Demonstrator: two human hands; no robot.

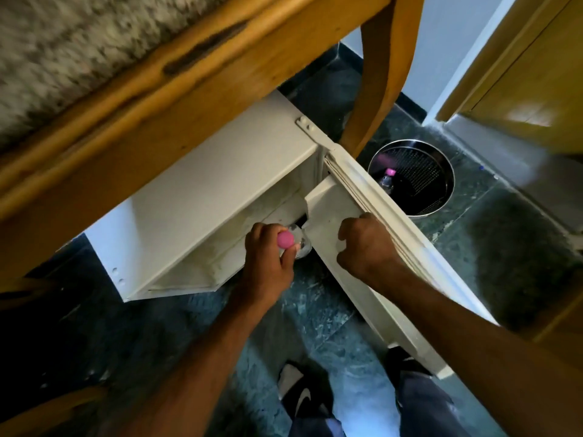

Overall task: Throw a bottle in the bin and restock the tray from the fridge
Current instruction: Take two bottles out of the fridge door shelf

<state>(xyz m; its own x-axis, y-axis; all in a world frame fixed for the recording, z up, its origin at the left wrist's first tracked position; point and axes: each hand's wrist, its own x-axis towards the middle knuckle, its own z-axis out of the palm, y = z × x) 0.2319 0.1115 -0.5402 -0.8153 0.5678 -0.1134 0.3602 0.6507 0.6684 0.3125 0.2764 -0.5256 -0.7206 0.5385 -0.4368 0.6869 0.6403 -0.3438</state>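
Left hand (pixel 268 257) pinches the clear pink-capped plastic bottle (pixel 291 242) at the white fridge (pixel 195 197) mouth, long axis pointing down-away; right hand (pixel 362 244), curled, grips the white door (pixel 388 247).

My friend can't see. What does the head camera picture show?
A person's left hand grips a clear bottle with a pink cap at the small white fridge, while the right hand holds the fridge door open. Another pink-capped bottle lies in the round metal bin nearby.
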